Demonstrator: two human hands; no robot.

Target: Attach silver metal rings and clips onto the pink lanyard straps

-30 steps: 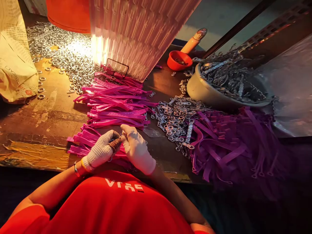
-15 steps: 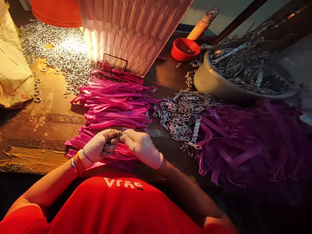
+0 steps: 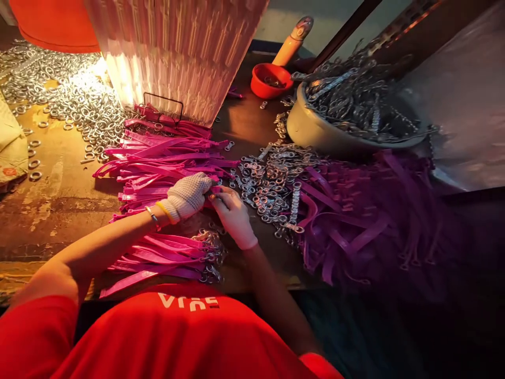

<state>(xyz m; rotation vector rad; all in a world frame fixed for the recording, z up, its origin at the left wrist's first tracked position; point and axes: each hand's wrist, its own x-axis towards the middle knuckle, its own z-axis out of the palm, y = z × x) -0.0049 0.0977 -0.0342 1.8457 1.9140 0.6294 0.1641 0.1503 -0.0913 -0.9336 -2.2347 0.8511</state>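
Both of your hands moved forward from the tabletop's (image 3: 59,200) near edge. Your left hand (image 3: 188,193) and right hand (image 3: 233,213) were curled shut on one pink strap (image 3: 215,189) atop the pile (image 3: 165,158); pinching just that single strap would have kept neighbours from lifting.

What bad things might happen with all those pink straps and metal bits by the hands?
The left hand and right hand meet at the pink straps, close beside loose metal clips; a sleeve or wrist might sweep some clips off. The finished straps lie right at the table edge and might slide off toward the lap. The bowl is heaped with metal pieces, so a bump might spill them.
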